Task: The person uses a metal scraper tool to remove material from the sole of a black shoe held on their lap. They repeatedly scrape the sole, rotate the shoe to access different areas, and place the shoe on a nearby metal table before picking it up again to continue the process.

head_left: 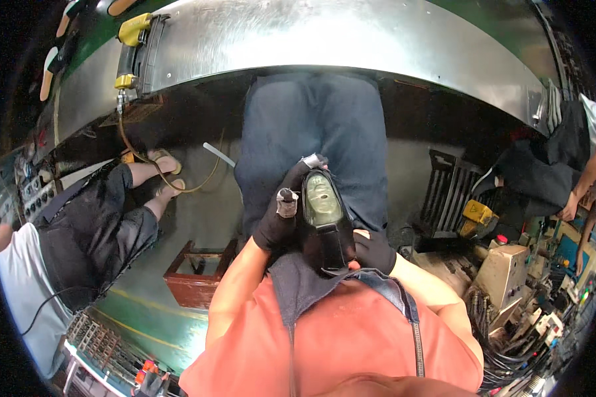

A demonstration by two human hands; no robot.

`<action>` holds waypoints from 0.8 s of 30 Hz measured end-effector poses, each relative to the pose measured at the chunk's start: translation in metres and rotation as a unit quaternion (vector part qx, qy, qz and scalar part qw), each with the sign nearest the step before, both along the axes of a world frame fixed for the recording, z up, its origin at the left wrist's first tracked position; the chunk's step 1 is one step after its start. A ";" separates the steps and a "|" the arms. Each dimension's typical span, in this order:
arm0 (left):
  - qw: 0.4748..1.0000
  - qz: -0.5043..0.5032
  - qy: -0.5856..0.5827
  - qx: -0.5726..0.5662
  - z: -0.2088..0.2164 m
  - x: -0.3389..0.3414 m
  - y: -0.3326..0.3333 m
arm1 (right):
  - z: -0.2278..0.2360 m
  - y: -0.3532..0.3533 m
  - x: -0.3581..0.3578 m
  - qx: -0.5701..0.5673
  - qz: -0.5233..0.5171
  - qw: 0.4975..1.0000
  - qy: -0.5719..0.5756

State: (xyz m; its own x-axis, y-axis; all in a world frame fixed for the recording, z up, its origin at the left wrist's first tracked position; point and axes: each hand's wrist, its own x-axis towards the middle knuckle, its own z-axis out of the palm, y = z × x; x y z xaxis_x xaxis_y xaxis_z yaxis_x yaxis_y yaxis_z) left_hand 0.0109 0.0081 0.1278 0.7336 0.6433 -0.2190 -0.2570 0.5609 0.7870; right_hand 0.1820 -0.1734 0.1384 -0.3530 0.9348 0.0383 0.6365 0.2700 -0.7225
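Close to my body, above my lap, I hold a black shoe upper (pixel 329 246) with a greenish shoe last (pixel 323 200) showing inside it. My left hand (pixel 277 221), in a dark fingerless glove with pale tape on the fingertips, is closed along its left side and far end. At the near right side, my right hand (pixel 375 253), also in a dark glove, grips the shoe. Part of the right fingers is hidden behind the upper.
A metal workbench (pixel 278 40) spans the far side, with a yellow-and-black nail gun (pixel 131 56) on its left, joined to an air hose (pixel 129 142). A reddish-brown stool (pixel 195 281) stands at left. People sit on both sides; a machine box (pixel 503 271) is at right.
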 end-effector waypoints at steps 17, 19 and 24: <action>0.924 -0.038 0.114 0.363 0.089 0.024 0.072 | 0.039 0.087 -0.013 -0.097 -0.070 0.973 0.197; 0.933 -0.028 0.121 0.338 0.071 0.027 0.093 | 0.040 0.092 -0.010 -0.138 -0.124 0.956 0.226; 0.937 -0.035 0.182 0.295 0.072 0.038 0.102 | 0.049 0.103 0.001 -0.236 -0.161 0.906 0.313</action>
State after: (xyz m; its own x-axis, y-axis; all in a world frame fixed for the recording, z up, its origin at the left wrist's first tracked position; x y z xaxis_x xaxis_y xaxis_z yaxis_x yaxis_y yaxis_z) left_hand 0.0490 0.1097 0.1999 0.7243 0.6843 -0.0846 0.1098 0.0066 0.9939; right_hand 0.1831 -0.0708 0.1873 -0.1070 0.9497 -0.2942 0.0541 -0.2899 -0.9555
